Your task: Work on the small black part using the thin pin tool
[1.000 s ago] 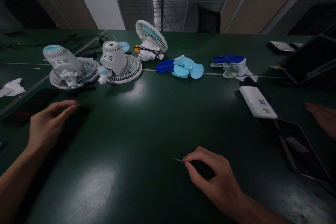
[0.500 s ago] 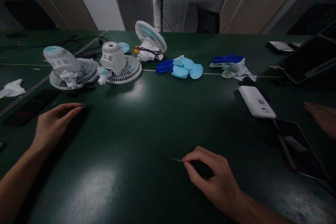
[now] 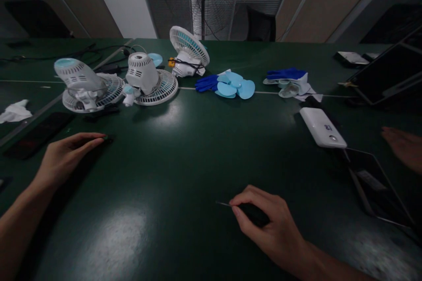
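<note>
- The green table [image 3: 171,158] bears two white fans, the left one [image 3: 74,74] and the middle one [image 3: 143,72], lying grille-down; the wide rims probably steady them.
- The right hand [image 3: 267,224] curls low, thumb and forefinger pinching, which leaves the palm side roomy.
- The left hand [image 3: 66,156] reaches near the fans, its thumb and forefinger drawn together, a grip suited to something tiny.
- The thin metal rod [image 3: 223,203] juts leftward from the right fingertips, its tip free.
- The small green piece [image 3: 106,138] is at the left fingertips, seemingly pinched, though dimness blurs its shape.
</note>
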`<state>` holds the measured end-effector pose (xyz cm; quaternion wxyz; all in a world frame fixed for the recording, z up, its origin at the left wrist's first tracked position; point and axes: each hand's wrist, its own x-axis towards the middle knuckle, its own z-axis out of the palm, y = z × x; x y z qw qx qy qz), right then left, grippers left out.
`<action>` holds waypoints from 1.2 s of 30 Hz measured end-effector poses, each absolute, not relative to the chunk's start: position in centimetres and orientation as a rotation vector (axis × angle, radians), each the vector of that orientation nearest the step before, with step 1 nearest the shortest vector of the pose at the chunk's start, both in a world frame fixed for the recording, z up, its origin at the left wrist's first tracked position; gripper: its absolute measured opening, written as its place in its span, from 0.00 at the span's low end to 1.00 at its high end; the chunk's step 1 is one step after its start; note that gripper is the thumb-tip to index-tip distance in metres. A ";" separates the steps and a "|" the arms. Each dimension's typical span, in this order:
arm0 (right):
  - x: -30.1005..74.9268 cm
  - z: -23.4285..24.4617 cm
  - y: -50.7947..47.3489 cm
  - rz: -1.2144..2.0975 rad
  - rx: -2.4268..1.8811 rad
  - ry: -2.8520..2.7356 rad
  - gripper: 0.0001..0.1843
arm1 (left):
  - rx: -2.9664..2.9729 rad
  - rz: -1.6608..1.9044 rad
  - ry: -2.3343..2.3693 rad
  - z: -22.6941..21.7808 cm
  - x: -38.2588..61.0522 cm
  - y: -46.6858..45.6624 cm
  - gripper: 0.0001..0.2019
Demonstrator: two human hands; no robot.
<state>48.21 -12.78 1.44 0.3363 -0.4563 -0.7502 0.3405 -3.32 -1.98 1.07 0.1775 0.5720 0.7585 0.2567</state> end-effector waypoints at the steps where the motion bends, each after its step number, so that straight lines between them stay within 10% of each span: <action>1: 48.2 1.5 -12.8 0.887 -1.183 -1.959 0.06 | 1.639 0.742 2.149 1.0 -3.3 -2.0 0.34; 36: 48.4 1.6 -12.8 0.882 -1.166 -1.967 0.06 | 2.014 0.622 2.061 0.9 -4.0 -2.6 0.33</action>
